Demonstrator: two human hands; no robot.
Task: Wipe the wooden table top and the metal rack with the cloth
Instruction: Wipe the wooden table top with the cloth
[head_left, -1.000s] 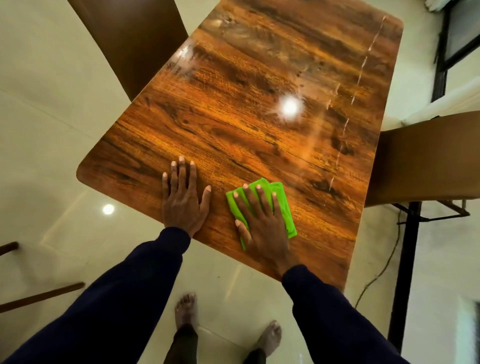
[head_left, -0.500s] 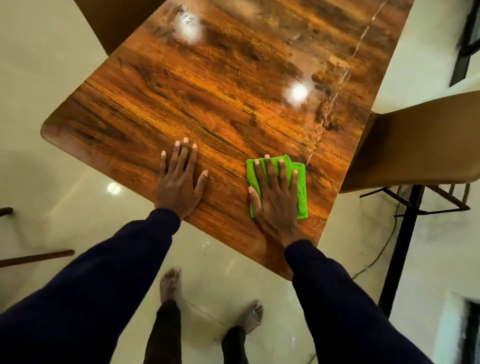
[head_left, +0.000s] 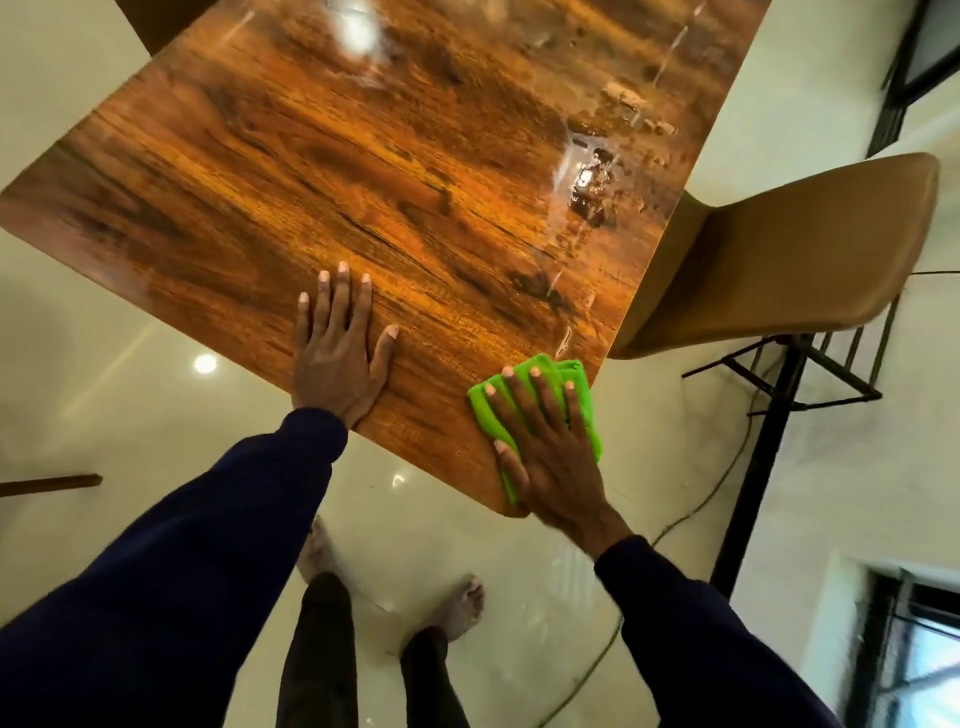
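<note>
1. Both hands lie flat with fingers straight at the near edge of the table (head_left: 311, 171): the left hand (head_left: 337, 358) rests bare on the wood, the right hand (head_left: 550, 452) presses down on the cloth (head_left: 586, 395).
2. Folded and bright green, the cloth sits at the table's near right corner, its edge reaching the right rim.
3. Beyond the hands, the glossy wooden top shows wet streaks (head_left: 587, 182) and droplets toward its right side, with a bright light reflection (head_left: 358, 28) farther back.
4. A tan chair (head_left: 779, 249) stands just beside the table's right edge, black metal bars (head_left: 800, 384) beneath it.
</note>
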